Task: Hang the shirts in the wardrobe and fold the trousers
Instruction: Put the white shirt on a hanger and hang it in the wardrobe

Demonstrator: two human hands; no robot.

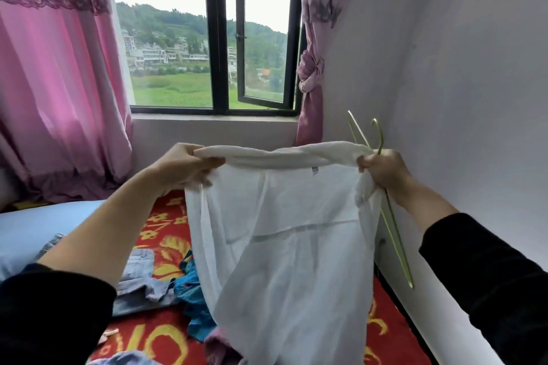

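I had the thin, half-sheer white cotton shirt (284,231) up in the air over the bed, stretched by its rolled top edge between both hands. My left grip (189,166) pinched one end of that edge, fingers curled round the cloth. My right grip (382,170) was clenched on the other end and on the pale green wire hanger (398,246) at once, with the hook poking up past the knuckles and the rest slanting down beside the wall. One hanger or two, I couldn't tell. The cloth looked feather-light and limp, so I judged it would sag and slip off thin wire easily. It was best held at the shoulders near the collar, not by the loose hem. Below lay the light blue denim trousers (136,278), crumpled on the red flowered bedcover (160,338) and not yet folded. There was no wardrobe in view.
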